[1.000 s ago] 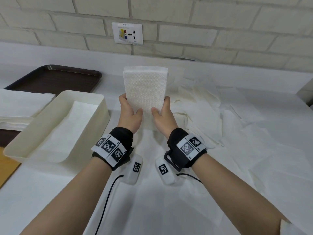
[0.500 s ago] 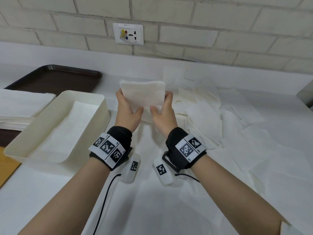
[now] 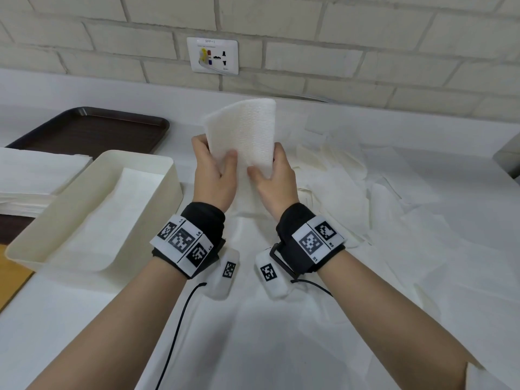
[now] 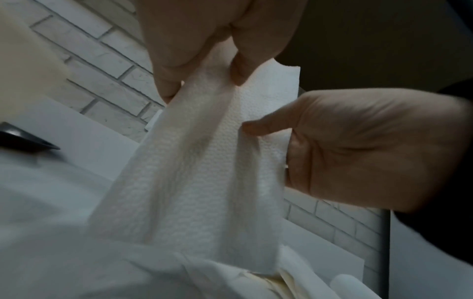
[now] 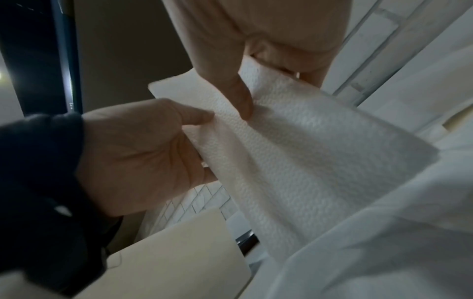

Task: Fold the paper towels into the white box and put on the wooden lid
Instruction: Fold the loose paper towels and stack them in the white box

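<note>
Head view shows 2 hands raised over the table [image 3: 422, 319], both holding 1 folded paper towel [image 3: 244, 136] upright between them. 1 white box [image 3: 157, 192] sits to the left of the hands, open, with 1 flat sheet [image 3: 112, 215] lying inside it. 1 stack of paper towels [image 3: 33, 181] lies left of the box, and 1 dark tray [image 3: 84, 130] sits behind it near the brick wall [image 3: 365, 38], which carries 1 wall socket [image 3: 213, 56]. A loose heap of unfolded towels [image 3: 351, 187] spreads across the table to the right; their number cannot be counted.

Left hand [image 3: 213, 175] pinches the towel's left edge, thumb on the near face and fingers curled behind. Right hand [image 3: 274, 178] pinches the right edge the same way, thumb on the front. The 2 thumbs are near each other but apart on the sheet. From the left wrist view, the towel [image 4: 204, 161] is gathered into lengthwise folds under the fingertips [image 4: 238, 72]. Each wrist wears 1 black strap [image 3: 202, 220] with white marker tags.
</note>
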A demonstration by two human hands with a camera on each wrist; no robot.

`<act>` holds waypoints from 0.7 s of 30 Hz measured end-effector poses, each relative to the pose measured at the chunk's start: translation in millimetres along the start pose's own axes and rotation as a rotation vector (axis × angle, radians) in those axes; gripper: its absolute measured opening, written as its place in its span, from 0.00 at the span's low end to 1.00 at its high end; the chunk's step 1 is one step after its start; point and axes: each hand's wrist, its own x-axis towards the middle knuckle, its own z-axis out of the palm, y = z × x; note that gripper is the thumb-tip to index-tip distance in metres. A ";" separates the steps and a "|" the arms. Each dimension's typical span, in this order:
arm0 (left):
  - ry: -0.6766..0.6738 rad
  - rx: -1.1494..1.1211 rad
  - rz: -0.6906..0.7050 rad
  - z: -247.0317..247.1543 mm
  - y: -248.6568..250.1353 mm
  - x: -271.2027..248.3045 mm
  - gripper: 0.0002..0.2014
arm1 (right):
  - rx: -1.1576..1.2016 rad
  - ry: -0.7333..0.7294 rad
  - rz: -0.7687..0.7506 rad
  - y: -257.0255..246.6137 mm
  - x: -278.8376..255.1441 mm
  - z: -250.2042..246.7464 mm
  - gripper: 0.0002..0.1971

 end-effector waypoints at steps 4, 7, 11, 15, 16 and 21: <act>-0.122 0.129 -0.107 -6.3 -5.7 0.9 0.20 | 0.023 0.036 0.002 0.9 3.4 -6.0 0.09; -0.164 0.229 -0.149 -9.1 -9.5 2.3 0.19 | -0.039 -0.026 0.023 -0.4 6.3 -8.1 0.13; -0.111 0.199 -0.125 -7.4 -7.3 1.8 0.14 | -0.084 -0.083 0.024 -3.7 10.1 -10.8 0.17; -0.177 0.150 -0.022 -2.1 -3.8 0.9 0.19 | -0.028 0.011 -0.033 -10.3 9.9 -7.5 0.14; -0.181 0.151 -0.016 -0.2 -3.8 0.1 0.20 | -0.026 0.011 -0.036 -11.3 8.1 -4.9 0.13; -0.193 0.135 -0.191 1.3 -14.1 -4.8 0.28 | -0.059 -0.134 0.129 2.2 -3.1 2.9 0.11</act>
